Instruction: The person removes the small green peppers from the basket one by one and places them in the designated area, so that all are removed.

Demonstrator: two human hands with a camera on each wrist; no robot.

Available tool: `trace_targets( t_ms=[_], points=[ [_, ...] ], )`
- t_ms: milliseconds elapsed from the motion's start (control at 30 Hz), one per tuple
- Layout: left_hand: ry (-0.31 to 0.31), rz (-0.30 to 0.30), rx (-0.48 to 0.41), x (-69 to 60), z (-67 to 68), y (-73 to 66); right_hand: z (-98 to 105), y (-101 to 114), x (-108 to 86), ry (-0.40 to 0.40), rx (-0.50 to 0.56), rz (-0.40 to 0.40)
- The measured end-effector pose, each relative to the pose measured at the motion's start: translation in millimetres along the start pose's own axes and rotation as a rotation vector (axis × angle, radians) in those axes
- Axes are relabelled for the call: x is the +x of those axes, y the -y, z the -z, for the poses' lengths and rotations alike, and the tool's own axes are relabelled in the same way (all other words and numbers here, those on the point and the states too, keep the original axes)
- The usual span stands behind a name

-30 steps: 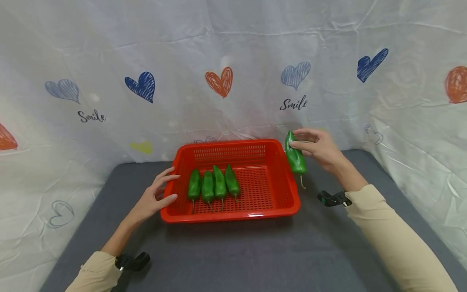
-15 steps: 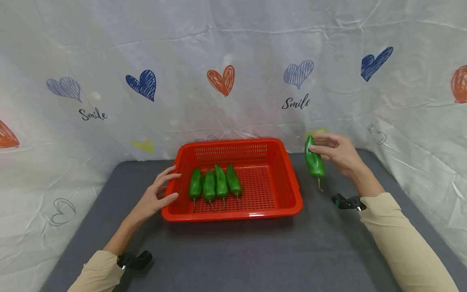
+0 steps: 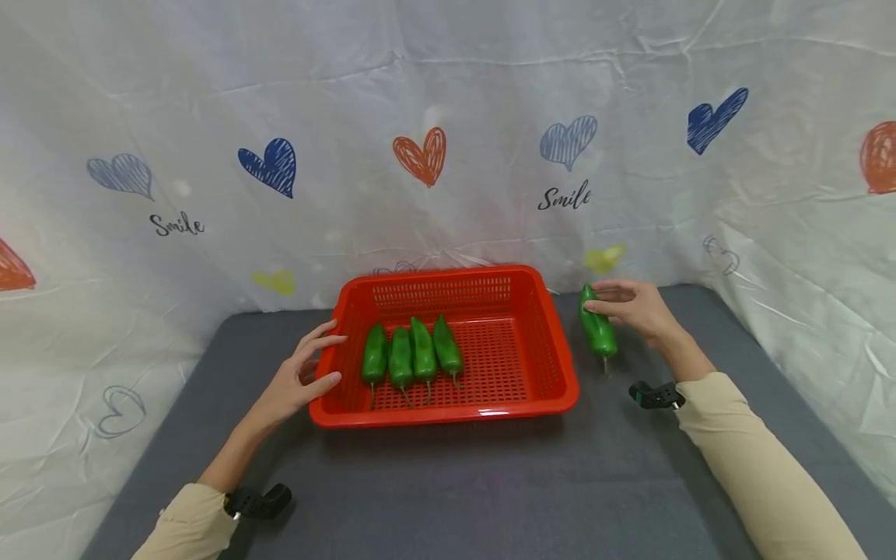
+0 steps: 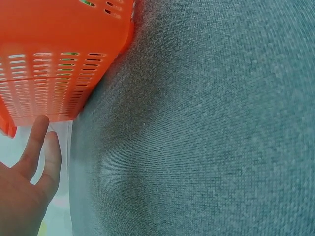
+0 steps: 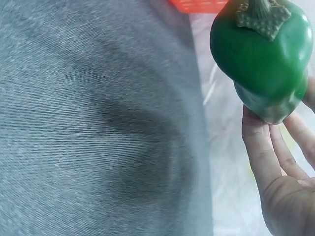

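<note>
Right of the red basket, the right hand pinches a green pepper near its tip, stem end toward the viewer. The right wrist view shows this pepper large above the fingers of the right hand. At the basket's left side rests the left hand, fingers spread and relaxed along the rim. In the left wrist view, the left hand is beside the basket's perforated wall. Several green peppers lie side by side in the basket's left half.
A dark grey cloth covers the table under the basket. Behind it hangs a pale curtain printed with hearts and words. Black straps sit at both wrists by the beige sleeves.
The right hand has carried its pepper rightward from the basket's right rim, then lowered it toward the table. The left hand and the peppers in the basket have stayed put.
</note>
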State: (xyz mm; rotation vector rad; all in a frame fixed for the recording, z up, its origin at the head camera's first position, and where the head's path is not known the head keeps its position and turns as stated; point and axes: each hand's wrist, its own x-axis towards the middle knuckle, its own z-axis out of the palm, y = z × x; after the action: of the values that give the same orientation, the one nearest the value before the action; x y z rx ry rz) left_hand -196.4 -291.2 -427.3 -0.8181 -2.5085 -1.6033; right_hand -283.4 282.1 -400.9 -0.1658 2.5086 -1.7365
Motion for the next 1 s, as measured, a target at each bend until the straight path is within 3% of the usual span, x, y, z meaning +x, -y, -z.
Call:
trace_targets(
  t_ms=[1000],
  points=[
    [-0.006, -0.004, 0.008, 0.7, -0.3, 0.1, -17.7, -25.7, 31.5, 0.062, 0.031, -0.062]
  ],
)
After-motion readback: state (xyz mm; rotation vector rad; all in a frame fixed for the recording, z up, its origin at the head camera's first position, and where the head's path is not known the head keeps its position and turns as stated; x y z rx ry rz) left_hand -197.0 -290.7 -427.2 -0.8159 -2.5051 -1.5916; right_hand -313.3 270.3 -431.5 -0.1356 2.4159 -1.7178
